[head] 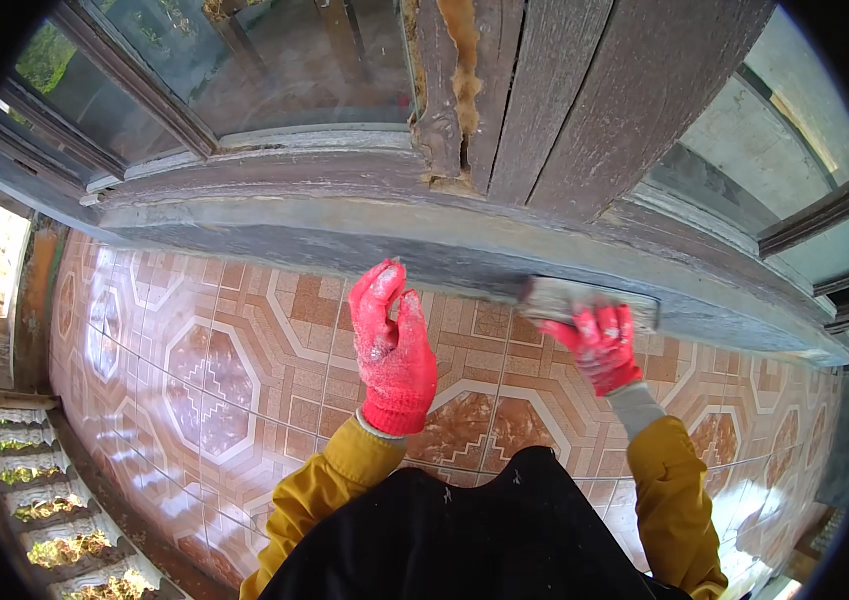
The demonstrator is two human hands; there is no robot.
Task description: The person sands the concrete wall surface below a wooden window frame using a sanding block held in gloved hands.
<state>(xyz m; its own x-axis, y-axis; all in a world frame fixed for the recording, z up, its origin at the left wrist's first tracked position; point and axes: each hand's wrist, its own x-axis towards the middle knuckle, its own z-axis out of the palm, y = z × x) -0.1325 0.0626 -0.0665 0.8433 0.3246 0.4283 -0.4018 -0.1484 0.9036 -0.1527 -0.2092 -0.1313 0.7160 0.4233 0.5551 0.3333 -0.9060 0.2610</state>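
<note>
My left hand [393,349], in a red knitted glove whitened with dust, is raised over the tiled floor with its fingers curled; a small pale bit may show at the fingertips. My right hand [603,341], in a matching dusty glove, grips a flat rectangular block [588,300], slightly blurred, that looks like a wooden float or sanding block. The block lies against or very near the grey plastered wall base [469,274] under the window frame. Its working face is hidden.
Weathered wooden window frames [267,176] with glass panes rise above the wall base. A cracked wooden post [462,97] shows orange-brown filler. Patterned tiles [289,300] cover the floor. A balustrade [41,480] runs along the left side.
</note>
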